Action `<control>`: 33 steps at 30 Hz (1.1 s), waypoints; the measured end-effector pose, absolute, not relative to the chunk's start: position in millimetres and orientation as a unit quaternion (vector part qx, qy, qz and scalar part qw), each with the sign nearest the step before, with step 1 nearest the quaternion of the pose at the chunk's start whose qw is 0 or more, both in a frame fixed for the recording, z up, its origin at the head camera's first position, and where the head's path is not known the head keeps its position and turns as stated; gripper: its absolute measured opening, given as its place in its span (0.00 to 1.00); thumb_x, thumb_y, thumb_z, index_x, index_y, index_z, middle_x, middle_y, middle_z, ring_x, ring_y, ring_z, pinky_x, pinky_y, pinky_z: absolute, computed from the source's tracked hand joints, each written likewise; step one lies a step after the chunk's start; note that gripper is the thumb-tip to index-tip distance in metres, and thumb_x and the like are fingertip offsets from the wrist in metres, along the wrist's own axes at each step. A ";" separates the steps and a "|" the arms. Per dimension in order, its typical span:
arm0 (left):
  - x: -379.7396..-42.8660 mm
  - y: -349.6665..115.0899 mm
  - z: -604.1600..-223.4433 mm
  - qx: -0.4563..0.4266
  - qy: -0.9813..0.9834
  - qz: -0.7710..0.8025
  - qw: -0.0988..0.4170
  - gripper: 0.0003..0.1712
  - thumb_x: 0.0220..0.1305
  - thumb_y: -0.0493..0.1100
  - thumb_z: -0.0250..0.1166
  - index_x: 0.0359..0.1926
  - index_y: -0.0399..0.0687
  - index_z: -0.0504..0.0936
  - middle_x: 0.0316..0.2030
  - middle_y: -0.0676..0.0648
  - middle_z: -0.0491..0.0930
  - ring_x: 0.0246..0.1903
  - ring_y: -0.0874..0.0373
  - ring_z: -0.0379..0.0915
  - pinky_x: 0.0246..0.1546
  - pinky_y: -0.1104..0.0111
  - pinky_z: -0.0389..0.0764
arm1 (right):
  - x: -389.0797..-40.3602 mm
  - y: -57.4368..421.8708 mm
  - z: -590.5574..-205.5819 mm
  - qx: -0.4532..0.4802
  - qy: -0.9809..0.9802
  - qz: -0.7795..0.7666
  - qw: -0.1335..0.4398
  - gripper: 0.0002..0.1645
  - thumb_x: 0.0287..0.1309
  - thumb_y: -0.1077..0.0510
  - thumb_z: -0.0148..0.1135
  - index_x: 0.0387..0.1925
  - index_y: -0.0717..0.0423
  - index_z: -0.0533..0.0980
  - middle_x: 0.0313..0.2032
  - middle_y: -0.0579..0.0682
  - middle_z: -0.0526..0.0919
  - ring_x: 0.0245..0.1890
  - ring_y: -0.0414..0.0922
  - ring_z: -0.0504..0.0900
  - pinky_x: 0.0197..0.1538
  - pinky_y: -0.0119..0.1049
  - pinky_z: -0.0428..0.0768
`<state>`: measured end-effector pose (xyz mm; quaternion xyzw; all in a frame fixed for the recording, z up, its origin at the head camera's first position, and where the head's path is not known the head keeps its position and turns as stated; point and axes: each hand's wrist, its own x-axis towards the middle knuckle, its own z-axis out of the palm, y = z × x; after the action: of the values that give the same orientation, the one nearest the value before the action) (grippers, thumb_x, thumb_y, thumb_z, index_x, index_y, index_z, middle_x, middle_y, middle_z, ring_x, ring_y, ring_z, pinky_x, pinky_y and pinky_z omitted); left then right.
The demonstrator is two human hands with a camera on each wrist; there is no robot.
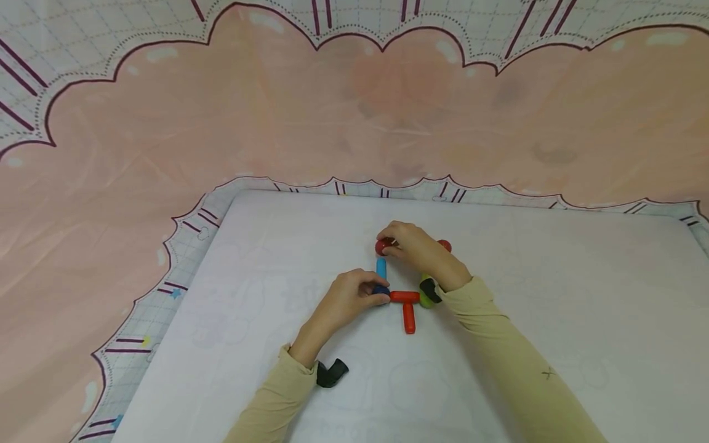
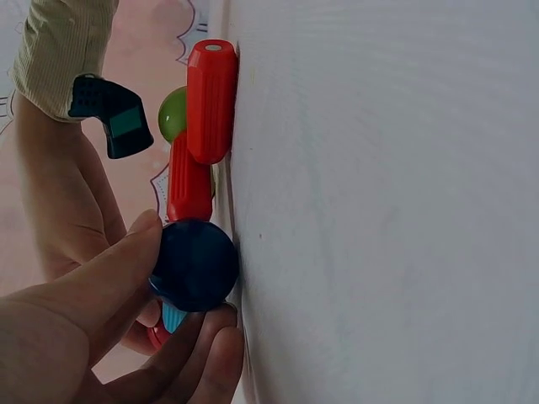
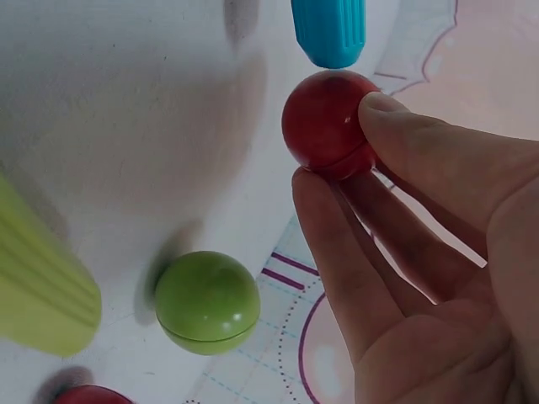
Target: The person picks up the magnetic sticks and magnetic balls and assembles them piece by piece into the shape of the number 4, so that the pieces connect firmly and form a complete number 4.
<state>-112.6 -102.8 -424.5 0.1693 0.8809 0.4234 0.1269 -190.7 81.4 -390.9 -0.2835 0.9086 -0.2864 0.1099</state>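
Red ball (image 3: 324, 122), pinched (left-wrist view shows a sliver).

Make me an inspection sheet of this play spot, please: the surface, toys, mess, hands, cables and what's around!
Surface: white tabletop, toys on it.
Job's things: two red sticks, light blue stick, lime stick, dark blue ball, green ball, held red ball, another red ball.
Clutter: nothing seen.
Hands: left hand pinches the dark blue ball; right hand pinches a red ball by the light blue stick's end.
Cables: nothing seen.
Surroundings: pinkish covering with scalloped, grid-patterned edging.
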 end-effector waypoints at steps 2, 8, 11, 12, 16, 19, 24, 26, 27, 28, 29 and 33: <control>-112.7 -102.5 -424.2 0.170 0.880 0.425 0.128 0.13 0.59 0.45 0.73 0.45 0.46 0.87 0.33 0.51 0.81 0.32 0.63 0.75 0.36 0.73 0.79 | -190.5 81.0 -391.8 -0.284 0.908 -0.285 0.113 0.17 0.64 0.65 0.64 0.53 0.67 0.79 0.48 0.58 0.83 0.49 0.52 0.83 0.56 0.43 0.81; -112.6 -102.0 -423.9 0.166 0.878 0.430 0.129 0.14 0.59 0.45 0.73 0.45 0.46 0.87 0.33 0.51 0.81 0.32 0.63 0.76 0.36 0.73 0.79 | -189.8 80.5 -393.0 -0.288 0.907 -0.283 0.120 0.17 0.64 0.65 0.63 0.53 0.67 0.79 0.48 0.58 0.83 0.49 0.51 0.83 0.56 0.42 0.81; -112.7 -102.0 -424.3 0.163 0.879 0.428 0.130 0.13 0.59 0.45 0.73 0.44 0.47 0.87 0.33 0.51 0.80 0.32 0.63 0.76 0.35 0.73 0.79 | -189.5 80.0 -393.1 -0.286 0.907 -0.283 0.121 0.17 0.64 0.64 0.63 0.54 0.67 0.79 0.48 0.58 0.83 0.49 0.51 0.83 0.56 0.42 0.81; -112.9 -102.0 -424.6 0.163 0.880 0.428 0.130 0.13 0.59 0.45 0.73 0.44 0.47 0.87 0.33 0.51 0.80 0.32 0.63 0.75 0.35 0.73 0.79 | -189.4 79.7 -393.1 -0.284 0.907 -0.284 0.123 0.17 0.64 0.64 0.63 0.54 0.66 0.79 0.48 0.58 0.83 0.49 0.51 0.83 0.56 0.42 0.81; -113.4 -102.1 -425.3 0.165 0.880 0.427 0.130 0.13 0.59 0.45 0.73 0.44 0.47 0.87 0.33 0.51 0.81 0.31 0.63 0.76 0.36 0.72 0.79 | -189.3 79.0 -393.5 -0.282 0.908 -0.285 0.126 0.17 0.64 0.64 0.63 0.54 0.66 0.79 0.48 0.58 0.83 0.49 0.52 0.83 0.56 0.43 0.81; -113.8 -102.0 -424.5 0.170 0.879 0.426 0.130 0.14 0.59 0.45 0.73 0.45 0.46 0.87 0.33 0.51 0.82 0.32 0.63 0.76 0.36 0.72 0.79 | -189.1 78.5 -394.0 -0.278 0.908 -0.286 0.128 0.18 0.64 0.64 0.63 0.54 0.66 0.79 0.48 0.58 0.83 0.49 0.52 0.83 0.56 0.43 0.81; -113.4 -102.1 -423.0 0.175 0.878 0.424 0.133 0.15 0.59 0.45 0.73 0.46 0.46 0.88 0.35 0.50 0.81 0.33 0.62 0.75 0.37 0.73 0.79 | -189.5 77.4 -396.6 -0.282 0.907 -0.287 0.122 0.17 0.64 0.64 0.63 0.53 0.66 0.79 0.47 0.58 0.84 0.49 0.52 0.83 0.56 0.43 0.81; -113.2 -102.1 -422.7 0.175 0.878 0.425 0.133 0.15 0.59 0.45 0.73 0.46 0.46 0.88 0.36 0.50 0.81 0.33 0.62 0.75 0.37 0.73 0.79 | -189.8 76.7 -397.6 -0.284 0.907 -0.287 0.120 0.17 0.65 0.64 0.63 0.53 0.66 0.79 0.47 0.58 0.84 0.49 0.52 0.83 0.56 0.44 0.81; -113.0 -102.1 -422.2 0.176 0.878 0.426 0.132 0.14 0.59 0.45 0.73 0.46 0.46 0.88 0.36 0.49 0.81 0.34 0.61 0.75 0.37 0.73 0.79 | -189.9 76.3 -398.0 -0.285 0.907 -0.287 0.120 0.17 0.65 0.64 0.63 0.53 0.66 0.79 0.47 0.58 0.84 0.49 0.52 0.83 0.56 0.44 0.81; -113.0 -102.1 -422.1 0.176 0.878 0.426 0.132 0.14 0.59 0.45 0.73 0.46 0.46 0.88 0.36 0.49 0.81 0.34 0.61 0.75 0.37 0.74 0.79 | -189.9 75.9 -398.2 -0.285 0.907 -0.287 0.119 0.17 0.65 0.64 0.63 0.53 0.66 0.79 0.47 0.58 0.84 0.49 0.52 0.83 0.56 0.44 0.81; -113.0 -101.9 -421.9 0.175 0.878 0.425 0.132 0.14 0.58 0.44 0.73 0.46 0.46 0.88 0.36 0.49 0.80 0.34 0.61 0.75 0.38 0.74 0.79 | -190.1 75.7 -398.3 -0.285 0.907 -0.287 0.119 0.17 0.65 0.64 0.63 0.53 0.66 0.79 0.47 0.58 0.84 0.49 0.52 0.83 0.56 0.44 0.81; -113.1 -101.7 -421.6 0.174 0.878 0.424 0.137 0.15 0.59 0.44 0.73 0.46 0.45 0.88 0.36 0.49 0.80 0.33 0.61 0.75 0.37 0.73 0.79 | -190.2 74.8 -399.3 -0.285 0.907 -0.287 0.120 0.17 0.64 0.65 0.63 0.53 0.66 0.79 0.47 0.58 0.84 0.49 0.52 0.83 0.56 0.44 0.81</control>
<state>-113.1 -101.7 -421.6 0.1744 0.8781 0.4240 0.1368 -190.2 74.8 -399.3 -0.2852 0.9066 -0.2868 0.1203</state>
